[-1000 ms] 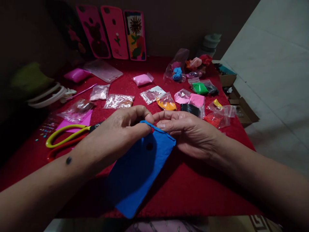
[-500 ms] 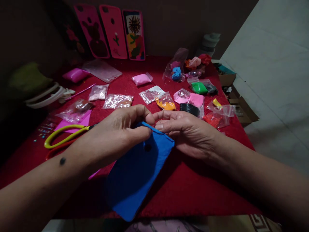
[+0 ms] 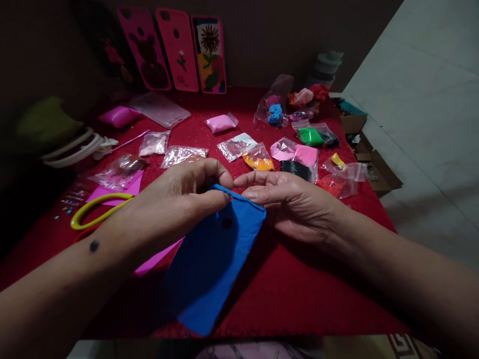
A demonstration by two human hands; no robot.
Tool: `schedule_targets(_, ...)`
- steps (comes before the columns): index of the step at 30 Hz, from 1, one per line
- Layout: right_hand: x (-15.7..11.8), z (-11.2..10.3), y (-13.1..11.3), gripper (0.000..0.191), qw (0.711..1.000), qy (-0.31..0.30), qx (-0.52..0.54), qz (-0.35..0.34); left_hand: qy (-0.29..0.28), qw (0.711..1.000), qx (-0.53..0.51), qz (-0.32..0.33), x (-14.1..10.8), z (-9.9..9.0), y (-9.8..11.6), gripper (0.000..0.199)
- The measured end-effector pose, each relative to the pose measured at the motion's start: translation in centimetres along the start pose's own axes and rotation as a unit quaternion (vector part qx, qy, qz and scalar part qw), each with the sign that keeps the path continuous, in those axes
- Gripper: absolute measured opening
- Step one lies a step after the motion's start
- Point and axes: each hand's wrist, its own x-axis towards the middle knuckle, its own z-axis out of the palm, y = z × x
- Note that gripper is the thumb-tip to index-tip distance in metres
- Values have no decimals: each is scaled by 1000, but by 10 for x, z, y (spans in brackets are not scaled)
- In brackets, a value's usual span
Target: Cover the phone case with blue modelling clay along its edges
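Observation:
A flat blue phone case [image 3: 213, 264] with a dark round hole near its top hangs tilted over the red cloth. My left hand [image 3: 194, 192] pinches its upper edge between thumb and fingers. At the same edge, to the right, my right hand [image 3: 288, 202] has its thumb and fingertips close together against the rim; the far side of the case is hidden. Yellow-handled scissors [image 3: 84, 212] lie partly under my left forearm. A pink sheet [image 3: 159, 257] shows beneath the blue case.
Bags of coloured clay, such as the orange one [image 3: 260, 162] and the green one [image 3: 310, 136], lie across the red table [image 3: 318, 284]. Decorated phone cases [image 3: 177, 55] lean at the back. A bottle [image 3: 325, 67] stands back right, and cardboard boxes [image 3: 383, 172] sit beyond the right edge.
The blue case and my left hand have shifted slightly left and up. More of the pink sheet shows below my left wrist. Both hands keep nearly the same pose.

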Motion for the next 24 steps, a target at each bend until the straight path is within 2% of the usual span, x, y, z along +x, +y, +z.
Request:
schedule_targets(7,0,0,0,15,1000,8,6,4,-2,1000,-8,14,0,-4,-5,11)
schedule_targets(13,2,-3,1,24,1000,-2,-1,0,-4,1000,-1,8,0,-3,-7,11)
schedule_targets(19,5,-1,0,15,1000,-4,10,11,2,1000,-5,19,1,-2,-6,10)
schedule_targets(24,6,-1,0,19,1000,-8,-2,13,-12,1000,-13,7,1,-1,-6,10)
